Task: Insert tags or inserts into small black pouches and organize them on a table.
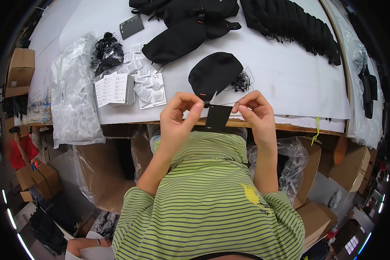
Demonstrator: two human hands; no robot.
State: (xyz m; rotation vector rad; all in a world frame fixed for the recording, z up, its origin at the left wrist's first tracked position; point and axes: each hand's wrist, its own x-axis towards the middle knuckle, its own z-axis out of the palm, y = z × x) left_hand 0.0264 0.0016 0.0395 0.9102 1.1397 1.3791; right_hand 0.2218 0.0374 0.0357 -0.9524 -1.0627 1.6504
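A rounded black fabric piece [216,71], pouch-like with a small orange tab, lies at the table's front edge in front of me. My left hand [177,117] is closed in a pinch on the black loop at its near end. Just below hangs a black card hang tag [218,117], between my two hands. With thumb and forefinger together, my right hand [258,113] pinches a thin black string by the tag's upper right corner. Whether the string passes through the loop is too small to tell. A tangle of black strings [242,81] rests beside the fabric piece.
At left are a stack of white printed cards [112,90], small clear packets [149,82], a large plastic bag [76,93] and a bundle of black strings [107,52]. More black fabric pieces [177,39] lie behind, with a row [294,28] at far right. Cardboard boxes [104,173] stand below.
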